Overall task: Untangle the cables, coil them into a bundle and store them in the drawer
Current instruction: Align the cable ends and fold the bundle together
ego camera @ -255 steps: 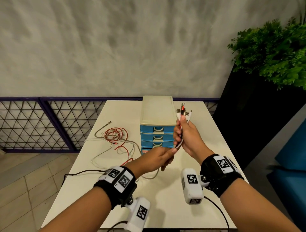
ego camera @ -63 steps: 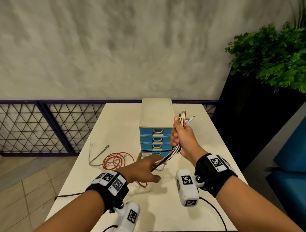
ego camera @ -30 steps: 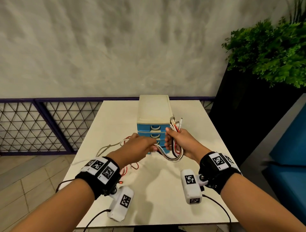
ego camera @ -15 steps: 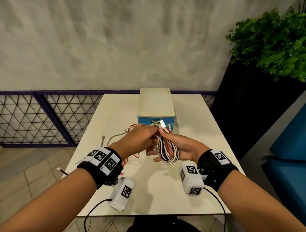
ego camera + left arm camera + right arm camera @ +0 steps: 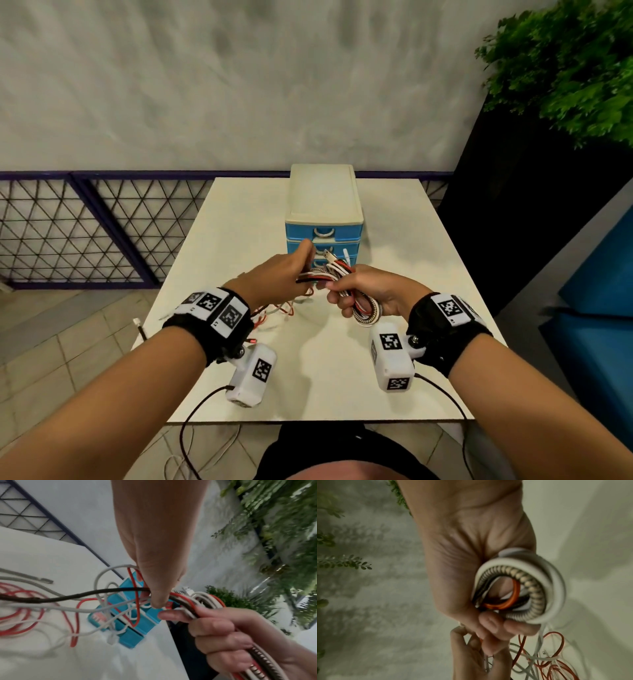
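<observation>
My right hand (image 5: 356, 291) grips a coiled bundle of cables (image 5: 364, 308), white, red, black and braided, with plug ends (image 5: 330, 255) sticking up toward the drawer unit. In the right wrist view the coil (image 5: 518, 586) loops out of the fist. My left hand (image 5: 284, 277) pinches the same strands just left of the right hand; its wrist view shows a black cable (image 5: 68, 597) and white and red strands trailing from the fingers (image 5: 159, 599). Loose red and white cable (image 5: 274, 311) lies on the table under the left wrist. The blue drawer unit (image 5: 323, 233) stands behind, drawers closed.
A white table (image 5: 342, 377) carries everything. A cable end (image 5: 137, 323) hangs off its left edge. A purple mesh railing (image 5: 85, 226) runs behind on the left, a black planter with green leaves (image 5: 565, 68) stands right, and a blue seat (image 5: 599, 308) is further right.
Over the last second both hands dropped from in front of the drawers toward the table. The left hand slid along the strands, and the coil in the right hand turned flatter.
</observation>
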Demonstrator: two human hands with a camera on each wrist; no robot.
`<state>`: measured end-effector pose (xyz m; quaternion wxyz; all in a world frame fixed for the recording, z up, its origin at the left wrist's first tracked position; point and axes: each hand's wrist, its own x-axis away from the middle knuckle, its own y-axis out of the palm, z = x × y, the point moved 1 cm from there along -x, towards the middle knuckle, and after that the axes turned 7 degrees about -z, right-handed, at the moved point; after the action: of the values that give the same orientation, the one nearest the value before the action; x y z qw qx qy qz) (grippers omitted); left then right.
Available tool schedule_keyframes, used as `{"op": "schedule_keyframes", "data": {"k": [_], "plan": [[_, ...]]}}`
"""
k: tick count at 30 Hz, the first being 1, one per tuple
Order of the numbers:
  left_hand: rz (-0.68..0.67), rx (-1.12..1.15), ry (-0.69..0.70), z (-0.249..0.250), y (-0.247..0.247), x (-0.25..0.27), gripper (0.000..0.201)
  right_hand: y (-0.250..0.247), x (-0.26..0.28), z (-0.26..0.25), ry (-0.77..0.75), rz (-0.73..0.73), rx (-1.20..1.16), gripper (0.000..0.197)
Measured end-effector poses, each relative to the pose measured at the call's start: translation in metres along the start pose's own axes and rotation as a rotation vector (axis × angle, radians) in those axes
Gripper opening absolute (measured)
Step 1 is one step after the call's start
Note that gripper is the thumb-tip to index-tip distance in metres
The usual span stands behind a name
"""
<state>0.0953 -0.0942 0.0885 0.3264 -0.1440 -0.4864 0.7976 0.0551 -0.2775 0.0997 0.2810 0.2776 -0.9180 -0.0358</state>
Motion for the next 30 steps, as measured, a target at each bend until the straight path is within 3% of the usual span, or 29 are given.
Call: {"op": "schedule_keyframes", "data": {"k": [3, 7, 14, 17, 20, 22, 27, 30], "plan": [[0.077, -0.122, -0.042, -0.011, 0.011, -0.002, 0.038, 0.005, -0.001, -0.001, 0.024, 0.03, 0.063, 0.022], [0.095, -0.405, -0.078, -0.04, 0.018, 0.001, 0.023, 0.006, 0.005, -0.004, 0.039, 0.015, 0.093, 0.019], [-0.011, -0.376, -0.394, -0.104, 0.013, 0.041, 0.019, -0.014, 0.029, -0.013, 0.066, -0.091, 0.058, 0.017], [0.048, -0.25, -0.416, -0.11, 0.012, 0.053, 0.019, -0.017, 0.029, -0.016, 0.066, -0.051, 0.044, 0.018], [0.051, -0.27, -0.391, -0.101, 0.012, 0.042, 0.015, -0.013, 0.019, -0.015, 0.072, 0.008, 0.066, 0.017], [-0.035, -0.257, -0.418, -0.094, 0.011, 0.036, 0.025, -0.012, 0.012, -0.013, 0.072, 0.07, 0.086, 0.017], [-0.483, -0.064, -0.445, -0.07, -0.003, 0.02, 0.072, -0.012, 0.009, -0.006, 0.073, 0.278, 0.321, 0.016], [-0.442, -0.061, -0.376, -0.04, -0.012, 0.008, 0.085, -0.006, 0.006, -0.001, 0.089, 0.312, 0.439, 0.015]]}}
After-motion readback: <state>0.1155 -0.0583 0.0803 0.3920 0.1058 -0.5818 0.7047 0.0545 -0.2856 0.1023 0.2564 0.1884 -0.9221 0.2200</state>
